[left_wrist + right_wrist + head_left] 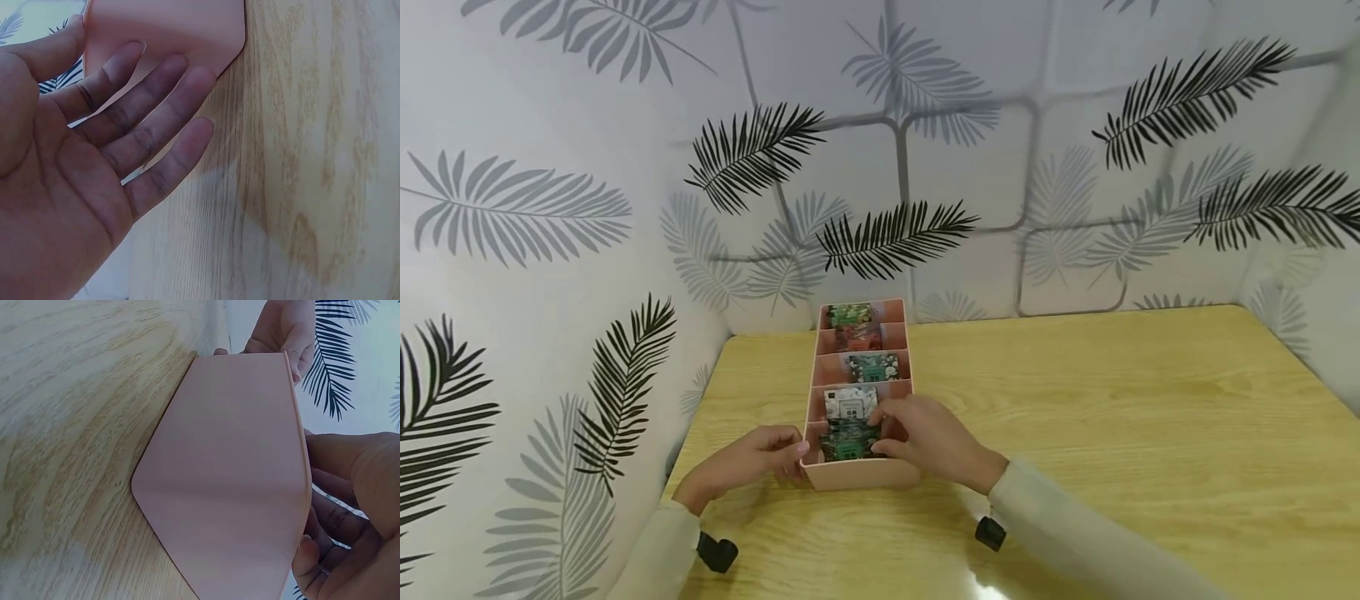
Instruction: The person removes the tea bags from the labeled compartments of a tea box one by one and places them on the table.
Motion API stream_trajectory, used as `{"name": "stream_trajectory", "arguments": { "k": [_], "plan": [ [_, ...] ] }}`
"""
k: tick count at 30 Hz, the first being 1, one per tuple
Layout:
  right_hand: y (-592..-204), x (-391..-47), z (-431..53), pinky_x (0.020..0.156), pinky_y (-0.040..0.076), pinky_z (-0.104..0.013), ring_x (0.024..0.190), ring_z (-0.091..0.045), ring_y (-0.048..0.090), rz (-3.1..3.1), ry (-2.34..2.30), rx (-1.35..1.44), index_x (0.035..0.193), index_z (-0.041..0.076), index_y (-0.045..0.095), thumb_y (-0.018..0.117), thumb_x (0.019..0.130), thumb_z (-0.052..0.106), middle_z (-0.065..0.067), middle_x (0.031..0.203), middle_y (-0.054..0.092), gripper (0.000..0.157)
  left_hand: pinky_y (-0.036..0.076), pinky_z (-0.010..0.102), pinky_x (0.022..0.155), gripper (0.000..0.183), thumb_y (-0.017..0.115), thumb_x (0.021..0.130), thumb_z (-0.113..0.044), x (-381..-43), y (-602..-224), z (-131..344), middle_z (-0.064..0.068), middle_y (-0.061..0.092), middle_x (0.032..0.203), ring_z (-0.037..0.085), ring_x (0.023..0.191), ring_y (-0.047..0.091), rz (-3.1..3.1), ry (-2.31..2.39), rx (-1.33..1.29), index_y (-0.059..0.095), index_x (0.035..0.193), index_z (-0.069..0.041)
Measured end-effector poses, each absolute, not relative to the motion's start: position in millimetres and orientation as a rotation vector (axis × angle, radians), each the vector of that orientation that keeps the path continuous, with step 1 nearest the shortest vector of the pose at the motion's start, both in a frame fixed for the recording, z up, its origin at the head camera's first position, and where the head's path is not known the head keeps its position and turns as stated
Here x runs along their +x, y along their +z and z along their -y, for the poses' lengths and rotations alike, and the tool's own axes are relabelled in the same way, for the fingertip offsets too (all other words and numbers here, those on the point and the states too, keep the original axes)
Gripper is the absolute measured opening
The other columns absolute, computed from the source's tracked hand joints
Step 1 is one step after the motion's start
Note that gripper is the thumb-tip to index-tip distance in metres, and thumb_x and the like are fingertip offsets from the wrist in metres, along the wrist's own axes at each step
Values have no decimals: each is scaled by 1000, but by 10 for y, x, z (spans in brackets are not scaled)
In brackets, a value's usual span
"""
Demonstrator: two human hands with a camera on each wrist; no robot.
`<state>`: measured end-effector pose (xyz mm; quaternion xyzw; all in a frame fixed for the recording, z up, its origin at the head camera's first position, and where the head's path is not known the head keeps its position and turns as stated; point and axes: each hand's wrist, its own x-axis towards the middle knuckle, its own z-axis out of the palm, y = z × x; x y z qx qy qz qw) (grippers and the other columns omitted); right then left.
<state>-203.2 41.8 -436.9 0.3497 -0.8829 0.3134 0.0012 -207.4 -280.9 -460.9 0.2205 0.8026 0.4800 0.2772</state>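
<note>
A long pink divided box (861, 477) stands on the table, its short end towards me. Small printed sachets lie in its compartments. My right hand (928, 437) reaches over the right rim at the front compartment, thumb and index finger at the right edge of a dark green sachet (846, 446); in the right wrist view its curled fingertips are hidden behind the box wall. Just behind is a white sachet (850, 404). At the front left corner my left hand (763, 458) touches the box, thumb at the rim, other fingers (169, 100) loosely extended along the outer wall.
Further back in the box lie a green-and-white sachet (874, 367), a red sachet (859, 337) and a light green sachet (848, 315). The wooden table (1112, 417) spreads to the right. A leaf-patterned wall (970, 275) rises behind and at the left.
</note>
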Motion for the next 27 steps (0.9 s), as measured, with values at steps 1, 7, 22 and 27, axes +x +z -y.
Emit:
{"name": "stream_trajectory", "arguments": {
  "k": [1,7,22,27],
  "plan": [
    [-4372,-2040,-409,67,53,-25,72,-1,59,2766,973,1100,106,16,73,81,92,25,11,85,66,19,57,54,82,38,46,112,-35,-2077,-4602,2813,18,70,104,38,97,68,-2159,1287,594,63,112,-1],
    [-4361,-2065,-359,61,50,-24,66,-1,55,2732,936,1144,88,21,75,81,92,26,15,78,65,9,57,54,82,38,48,112,-35,-2085,-4578,2833,19,70,104,39,96,68,-2178,1284,610,63,110,0],
    [-4349,-2083,-411,65,48,-25,69,-3,55,2591,959,1118,101,15,82,75,97,19,7,89,74,9,57,53,84,34,52,110,-35,-2084,-4559,2802,17,71,103,40,94,67,-2204,1256,586,65,104,-5],
    [-4293,-2127,-476,65,52,-23,75,-2,61,2570,1009,1110,103,16,82,74,98,18,8,94,74,10,56,54,84,34,52,110,-36,-2086,-4545,2820,17,72,105,39,95,68,-2193,1244,576,66,104,-6]
  ]
}}
